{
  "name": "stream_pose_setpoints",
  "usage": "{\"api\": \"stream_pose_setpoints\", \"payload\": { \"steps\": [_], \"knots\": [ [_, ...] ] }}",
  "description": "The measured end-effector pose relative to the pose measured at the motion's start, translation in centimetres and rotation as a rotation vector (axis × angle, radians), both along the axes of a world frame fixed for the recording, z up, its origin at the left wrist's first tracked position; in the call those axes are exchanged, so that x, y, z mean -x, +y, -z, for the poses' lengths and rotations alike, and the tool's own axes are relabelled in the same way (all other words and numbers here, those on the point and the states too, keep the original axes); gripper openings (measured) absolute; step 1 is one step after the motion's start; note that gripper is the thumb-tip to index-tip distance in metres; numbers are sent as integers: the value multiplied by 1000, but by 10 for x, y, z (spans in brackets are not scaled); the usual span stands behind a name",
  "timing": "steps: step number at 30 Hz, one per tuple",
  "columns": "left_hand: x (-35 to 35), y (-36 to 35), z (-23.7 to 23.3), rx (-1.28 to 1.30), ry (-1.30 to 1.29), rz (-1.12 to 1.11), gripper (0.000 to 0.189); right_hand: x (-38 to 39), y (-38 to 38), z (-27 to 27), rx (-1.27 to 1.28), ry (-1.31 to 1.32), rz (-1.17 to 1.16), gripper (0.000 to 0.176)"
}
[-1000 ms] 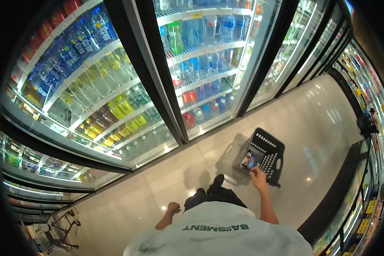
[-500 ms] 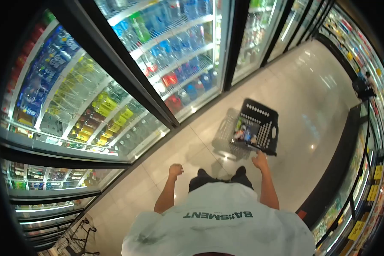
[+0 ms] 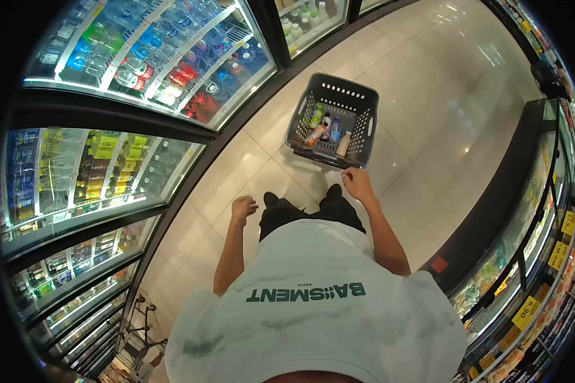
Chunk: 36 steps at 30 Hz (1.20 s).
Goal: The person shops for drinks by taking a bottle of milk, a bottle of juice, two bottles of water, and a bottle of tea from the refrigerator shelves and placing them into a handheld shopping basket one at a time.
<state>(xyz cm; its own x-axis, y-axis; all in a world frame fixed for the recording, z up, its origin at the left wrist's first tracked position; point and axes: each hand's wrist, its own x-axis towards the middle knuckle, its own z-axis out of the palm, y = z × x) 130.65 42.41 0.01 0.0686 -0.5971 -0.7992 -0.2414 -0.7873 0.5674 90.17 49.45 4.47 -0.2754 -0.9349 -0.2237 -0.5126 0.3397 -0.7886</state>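
A black shopping basket [image 3: 368, 121] with perforated sides stands on the floor ahead of me. Inside it lie several bottles, among them a green one [image 3: 317, 115], a blue-tinted one [image 3: 336, 129] and a beige one [image 3: 344, 145]. My right hand [image 3: 359, 185] is closed at the basket's near edge, its curled fingers on the handle; the exact grip is small and partly hidden. On the other side, my left hand [image 3: 243, 207] hangs beside my leg with loosely bent fingers slightly apart, holding nothing.
Glass-door drink coolers [image 3: 185, 166] line the left side, with shelves of bottles and cans. An open chiller [image 3: 501, 255] with a dark base and yellow price tags curves along the right. A shopping cart [image 3: 144, 319] stands behind at lower left. Pale tiled floor [image 3: 428, 127] runs between.
The view has shifted along the aisle and turned. The basket now appears further left and more upright, its bottles clearer. My right hand stays close to its handle; my left still hangs free.
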Motion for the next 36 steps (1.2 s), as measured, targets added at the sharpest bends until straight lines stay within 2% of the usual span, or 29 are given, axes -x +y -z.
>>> {"api": "stream_pose_setpoints", "payload": {
  "steps": [3, 7, 9, 11, 14, 15, 17, 18, 19, 21, 22, 25, 26, 27, 30, 33, 34, 35, 36],
  "knots": [
    [51, -23, -18, 114, 29, 11, 37, 27, 2, 0, -109, -26, 16, 13],
    [124, -45, -48, 78, 182, -18, 43, 55, -8, 11, -186, -18, -92, 12],
    [156, -53, -44, 18, 263, -57, 45, 60, -16, 12, -171, 172, -236, 13],
    [183, -61, -29, -185, 293, -207, 51, 61, -23, 13, -178, 227, -267, 14],
    [207, -79, 1, -296, 461, -224, 57, 61, -32, 7, -233, 283, -302, 14],
    [211, -80, 8, -314, 465, -217, 57, 59, -34, 2, -278, 283, -311, 14],
    [234, -94, 5, -190, 590, -324, 49, 56, -34, 1, -294, 318, -297, 14],
    [246, -98, -1, -255, 479, -513, 27, 57, -34, 1, -299, 342, -293, 14],
    [251, -103, -1, -261, 494, -526, 27, 58, -40, 0, -304, 358, -305, 14],
    [251, -110, 2, -155, 373, -417, 12, 54, -49, -1, -346, 267, -327, 14],
    [249, -119, 1, -140, 340, -399, 11, 52, -56, -8, -351, 254, -381, 13],
    [248, -153, -7, -72, 209, -329, 15, 56, -80, -10, -326, 168, -504, 12],
    [248, -163, -3, -45, 163, -264, 24, 60, -90, -11, -336, 171, -508, 12],
    [252, -167, -2, -55, 163, -265, 24, 65, -98, -13, -311, 136, -490, 12],
    [264, -182, -23, 178, 90, -210, 35, 83, -126, -13, -262, 125, -432, 12],
    [285, -177, -32, 220, 117, -336, 35, 117, -146, 1, -247, 164, -388, 12],
    [291, -178, -32, 268, 19, -329, 21, 129, -152, 7, -244, 179, -379, 12],
    [286, -183, -10, 254, 13, -338, 21, 134, -166, 15, -258, 175, -390, 12],
    [283, -181, 13, 412, -189, -226, 22, 145, -174, 19, -284, 209, -403, 13]
  ]
}}
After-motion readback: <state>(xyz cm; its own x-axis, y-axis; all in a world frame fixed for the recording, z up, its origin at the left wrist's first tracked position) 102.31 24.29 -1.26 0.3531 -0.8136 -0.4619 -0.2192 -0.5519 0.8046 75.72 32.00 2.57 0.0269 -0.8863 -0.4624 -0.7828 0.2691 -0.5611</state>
